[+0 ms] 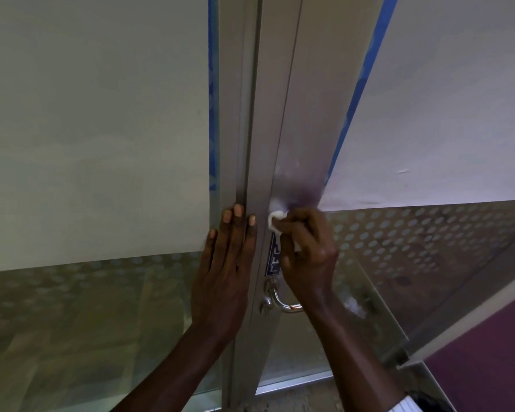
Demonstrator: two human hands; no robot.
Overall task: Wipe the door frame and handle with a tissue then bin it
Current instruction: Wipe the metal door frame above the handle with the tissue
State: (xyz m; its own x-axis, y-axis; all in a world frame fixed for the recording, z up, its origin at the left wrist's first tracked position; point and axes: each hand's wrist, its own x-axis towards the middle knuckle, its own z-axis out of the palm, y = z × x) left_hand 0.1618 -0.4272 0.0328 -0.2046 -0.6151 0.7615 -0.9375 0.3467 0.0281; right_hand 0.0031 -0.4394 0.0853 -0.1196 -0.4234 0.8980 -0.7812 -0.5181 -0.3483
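the wiping of the frame looks to be the step in hand. the right hand (306,251) has its fingers (292,226) curled shut around a crumpled white tissue (275,219), and the wad pokes out just past the fingertips, pressed against the grey metal door frame (298,129). the left hand (223,272) holds nothing: its fingers (238,217) lie flat and spread, tips resting on the frame's edge just left of the tissue, seemingly to steady the door.

the handle (278,300) sits below the right hand's fingers, near the wrist, partly hidden by it, and seems not yet wiped. a blue label (272,260) runs down the frame between the two hands, just under the tissue.

next, i judge, the right fingers need to keep the wad pinched and drag it down over the label to the handle, wrapping round its curved bar; then the tissue goes to a bin, which is not in view.

count: two hands, one tissue, one handle, one label, one frame upright between two frosted glass panes (95,129).
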